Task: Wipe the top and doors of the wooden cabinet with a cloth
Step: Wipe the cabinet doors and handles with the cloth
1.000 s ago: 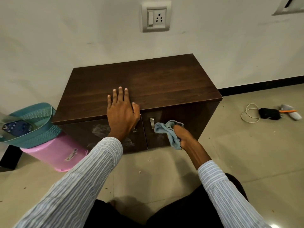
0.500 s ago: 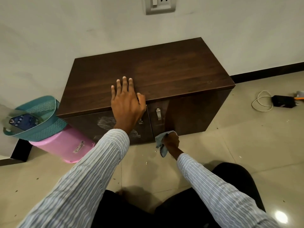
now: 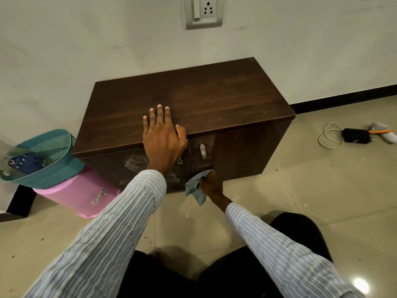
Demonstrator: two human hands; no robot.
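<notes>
A pink bin (image 3: 79, 196) sits left of the cabinet (image 3: 193, 100). The left hand (image 3: 162, 136) lies flat on its top; the right hand (image 3: 211, 183) bunches the cloth (image 3: 194, 188) low against a door. Soft, limp stuff, I'd say; best gripped wadded.

A plain off-white wall (image 3: 86, 50) runs across the back, with a grey switch-and-socket plate (image 3: 203, 12) set high in it and a dark skirting strip (image 3: 343, 97) along its foot at the right. The floor (image 3: 322, 201) is glossy beige tile, speckled with small crumbs and catching a bright spot of light (image 3: 361, 284) near the lower right corner. At the left a teal mesh basket (image 3: 55, 166) sits on a pink tub (image 3: 75, 196); at the far right lie a white coiled cable (image 3: 329, 136), a small black box (image 3: 355, 136) and a whitish object with an orange stick, too blurred to name.
</notes>
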